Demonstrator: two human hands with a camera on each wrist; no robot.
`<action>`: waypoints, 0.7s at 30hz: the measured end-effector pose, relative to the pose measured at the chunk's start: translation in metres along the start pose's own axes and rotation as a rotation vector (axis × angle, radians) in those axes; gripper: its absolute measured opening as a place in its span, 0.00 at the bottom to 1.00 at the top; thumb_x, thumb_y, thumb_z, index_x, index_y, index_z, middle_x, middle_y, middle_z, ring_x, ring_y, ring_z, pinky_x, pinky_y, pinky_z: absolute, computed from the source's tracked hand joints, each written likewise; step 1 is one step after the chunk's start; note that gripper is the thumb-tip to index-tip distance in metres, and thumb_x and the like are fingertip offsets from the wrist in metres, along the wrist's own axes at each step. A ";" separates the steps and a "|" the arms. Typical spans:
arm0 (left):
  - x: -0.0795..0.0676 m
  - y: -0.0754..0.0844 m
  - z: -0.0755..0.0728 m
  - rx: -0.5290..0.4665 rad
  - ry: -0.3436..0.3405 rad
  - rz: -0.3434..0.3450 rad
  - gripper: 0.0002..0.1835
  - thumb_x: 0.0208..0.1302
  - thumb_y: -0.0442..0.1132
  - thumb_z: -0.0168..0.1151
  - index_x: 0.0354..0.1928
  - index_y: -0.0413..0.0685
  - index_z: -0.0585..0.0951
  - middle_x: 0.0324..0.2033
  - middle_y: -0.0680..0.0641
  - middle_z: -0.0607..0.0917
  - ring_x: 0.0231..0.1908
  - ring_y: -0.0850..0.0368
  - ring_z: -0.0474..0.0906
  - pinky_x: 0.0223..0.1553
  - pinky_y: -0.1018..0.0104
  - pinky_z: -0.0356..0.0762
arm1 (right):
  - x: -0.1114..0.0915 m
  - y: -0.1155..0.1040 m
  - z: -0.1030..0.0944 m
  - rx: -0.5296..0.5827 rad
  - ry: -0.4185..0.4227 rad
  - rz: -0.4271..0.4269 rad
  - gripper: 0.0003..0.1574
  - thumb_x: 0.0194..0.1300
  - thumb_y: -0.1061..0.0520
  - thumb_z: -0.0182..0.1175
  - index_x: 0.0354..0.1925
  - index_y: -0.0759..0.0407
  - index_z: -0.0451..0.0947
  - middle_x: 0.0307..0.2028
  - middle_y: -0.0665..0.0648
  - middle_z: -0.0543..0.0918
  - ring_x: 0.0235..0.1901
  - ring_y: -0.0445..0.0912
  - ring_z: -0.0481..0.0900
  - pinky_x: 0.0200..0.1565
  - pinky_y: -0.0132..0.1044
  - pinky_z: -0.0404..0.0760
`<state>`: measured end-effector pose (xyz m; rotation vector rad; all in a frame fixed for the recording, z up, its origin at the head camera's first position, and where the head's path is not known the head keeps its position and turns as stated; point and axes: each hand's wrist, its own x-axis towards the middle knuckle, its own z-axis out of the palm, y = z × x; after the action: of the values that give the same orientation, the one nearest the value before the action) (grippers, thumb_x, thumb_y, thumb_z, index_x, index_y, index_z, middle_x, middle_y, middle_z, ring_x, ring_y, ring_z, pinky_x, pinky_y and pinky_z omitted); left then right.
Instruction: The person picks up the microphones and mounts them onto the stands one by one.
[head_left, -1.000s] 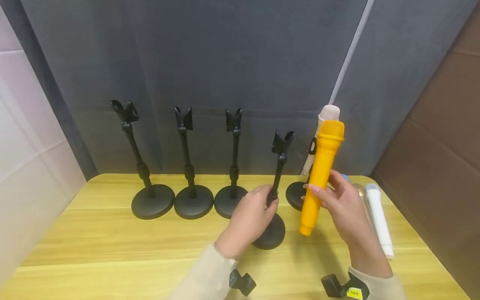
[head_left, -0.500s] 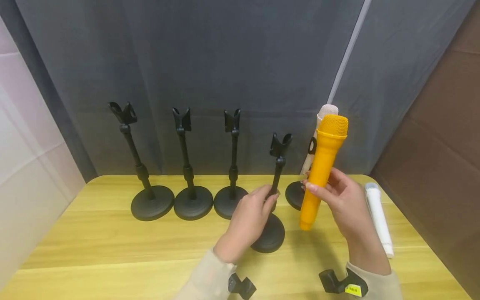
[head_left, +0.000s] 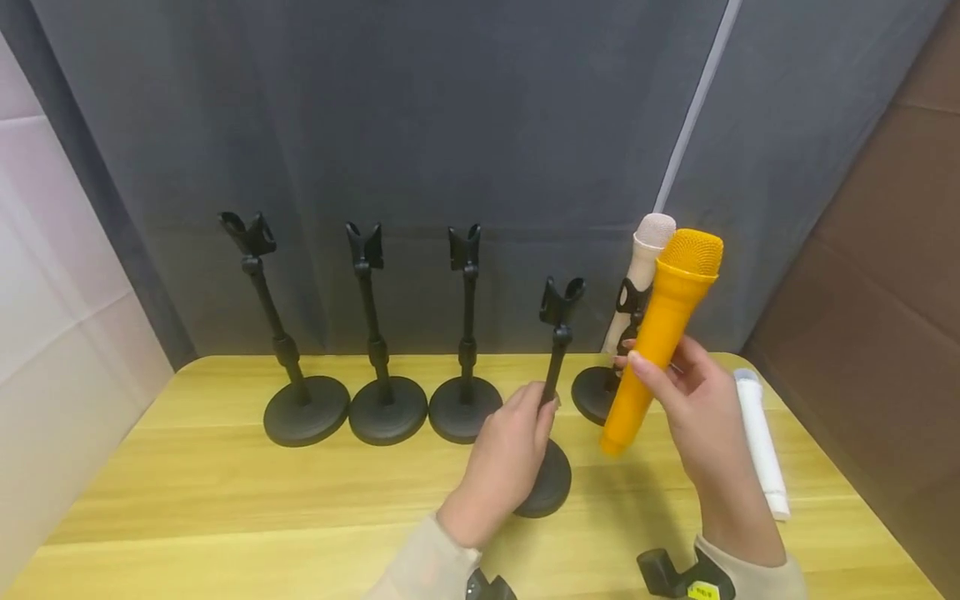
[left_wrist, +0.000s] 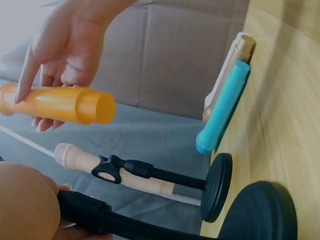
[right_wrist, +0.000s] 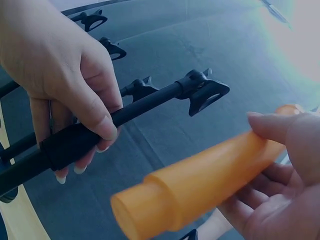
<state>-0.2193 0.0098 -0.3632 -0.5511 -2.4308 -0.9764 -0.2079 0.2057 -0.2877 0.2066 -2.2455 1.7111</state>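
Observation:
My left hand [head_left: 506, 454] grips the pole of a black microphone stand [head_left: 556, 367], fingers and thumb wrapped around it. The stand's forked clip [head_left: 561, 302] holds nothing, and its round base [head_left: 551, 479] is partly covered by the hand. To the right, my right hand [head_left: 697, 417] holds a yellow microphone [head_left: 663, 325] between thumb and fingers, in the air. Its mesh head points up and leans right, apart from the clip. Behind it, a pale pink microphone [head_left: 643, 267] sits tilted in the clip of another black stand [head_left: 596, 393].
Several black stands with unfilled clips, including the leftmost stand [head_left: 306, 410], line the back left of the wooden table [head_left: 300, 508]. At right lie a white microphone [head_left: 763, 450], a turquoise microphone [left_wrist: 222, 107] and a gold one [left_wrist: 245, 46]. A grey curtain [head_left: 412, 125] closes the back.
The yellow microphone has moved slightly right and leans further right in my right hand. My left hand keeps its grip on the stand, which has shifted only slightly in view.

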 end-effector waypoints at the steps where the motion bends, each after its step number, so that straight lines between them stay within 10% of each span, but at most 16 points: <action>1: 0.000 0.000 0.000 0.011 0.008 0.006 0.06 0.76 0.41 0.56 0.45 0.47 0.78 0.33 0.51 0.83 0.24 0.60 0.75 0.27 0.71 0.78 | 0.000 0.000 0.001 -0.006 0.011 0.012 0.29 0.72 0.48 0.63 0.66 0.57 0.72 0.52 0.50 0.86 0.51 0.40 0.85 0.55 0.22 0.78; 11: -0.011 0.005 0.010 -0.018 -0.084 0.000 0.05 0.79 0.36 0.47 0.40 0.44 0.69 0.25 0.52 0.70 0.19 0.65 0.63 0.18 0.77 0.64 | 0.002 -0.001 0.007 0.062 0.051 0.024 0.33 0.69 0.50 0.66 0.68 0.58 0.71 0.60 0.57 0.83 0.57 0.41 0.82 0.58 0.20 0.76; 21: -0.015 -0.007 0.020 -0.092 -0.029 0.042 0.07 0.80 0.38 0.43 0.40 0.46 0.67 0.23 0.55 0.65 0.20 0.65 0.59 0.19 0.76 0.59 | 0.012 -0.010 0.021 0.203 0.139 -0.099 0.26 0.68 0.60 0.66 0.62 0.63 0.75 0.57 0.55 0.85 0.58 0.43 0.84 0.60 0.26 0.79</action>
<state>-0.2157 0.0166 -0.3876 -0.6490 -2.3993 -1.0737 -0.2197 0.1839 -0.2798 0.2320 -1.9317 1.8391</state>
